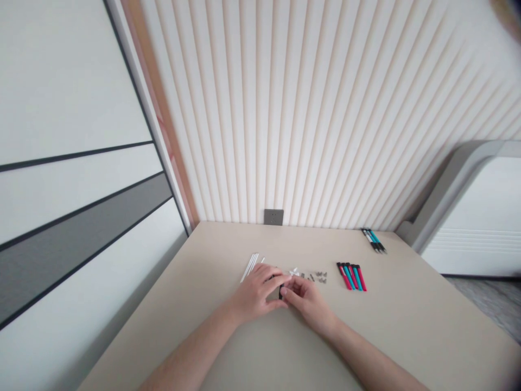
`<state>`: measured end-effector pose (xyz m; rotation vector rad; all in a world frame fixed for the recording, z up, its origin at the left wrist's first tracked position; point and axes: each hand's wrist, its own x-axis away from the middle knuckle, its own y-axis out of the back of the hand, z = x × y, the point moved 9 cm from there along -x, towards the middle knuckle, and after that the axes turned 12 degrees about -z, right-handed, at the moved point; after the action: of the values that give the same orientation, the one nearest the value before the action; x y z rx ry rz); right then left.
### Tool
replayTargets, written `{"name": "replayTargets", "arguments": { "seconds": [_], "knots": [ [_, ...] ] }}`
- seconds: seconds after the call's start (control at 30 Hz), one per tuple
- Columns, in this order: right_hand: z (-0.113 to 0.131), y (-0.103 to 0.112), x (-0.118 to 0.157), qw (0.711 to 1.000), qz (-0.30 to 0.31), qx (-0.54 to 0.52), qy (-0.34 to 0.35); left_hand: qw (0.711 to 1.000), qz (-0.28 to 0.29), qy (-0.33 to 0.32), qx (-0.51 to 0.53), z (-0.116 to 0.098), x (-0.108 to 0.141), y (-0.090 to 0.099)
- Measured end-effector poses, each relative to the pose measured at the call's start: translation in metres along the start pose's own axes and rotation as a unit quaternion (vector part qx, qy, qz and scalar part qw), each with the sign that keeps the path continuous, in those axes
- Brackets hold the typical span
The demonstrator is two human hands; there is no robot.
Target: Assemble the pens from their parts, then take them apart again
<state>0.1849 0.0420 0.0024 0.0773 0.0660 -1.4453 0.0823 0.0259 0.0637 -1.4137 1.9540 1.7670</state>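
Note:
My left hand (pixel 257 292) and my right hand (pixel 306 300) meet over the table. A small black pen part (pixel 280 291) stands between them, mostly covered by fingers. The left thumb and forefinger close on it from its near and far ends. My right thumb and fingertips pinch it from the right. Thin white pen refills (pixel 249 267) lie just beyond my left hand. Past my right fingers are small white pieces (pixel 293 271) and small grey metal-looking parts (pixel 321 274), too small to make out well.
Several red and teal pen barrels with black ends (pixel 352 277) lie in a row to the right. A few whole-looking pens (pixel 374 240) rest at the back right of the beige table (pixel 195 271). A dark socket (pixel 273 217) sits on the ribbed wall.

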Motion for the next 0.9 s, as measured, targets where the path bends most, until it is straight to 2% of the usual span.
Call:
{"name": "replayTargets", "arguments": {
  "seconds": [0.2,0.47,0.73,0.9],
  "knots": [
    [0.001,0.001,-0.001,0.999,0.0,-0.036,-0.021,1.0,0.0,0.013,-0.012,0.003,0.001,0.001],
    [-0.002,0.012,-0.005,0.999,-0.029,-0.033,-0.022,0.995,-0.05,0.054,-0.07,0.017,-0.002,0.014],
    [-0.008,0.016,-0.006,0.997,-0.051,-0.044,-0.024,0.968,-0.137,0.182,-0.104,0.057,0.005,0.03],
    [-0.014,0.018,-0.008,0.997,-0.055,-0.052,-0.022,0.956,-0.154,0.214,-0.127,0.073,0.011,0.038]
  ]
}}
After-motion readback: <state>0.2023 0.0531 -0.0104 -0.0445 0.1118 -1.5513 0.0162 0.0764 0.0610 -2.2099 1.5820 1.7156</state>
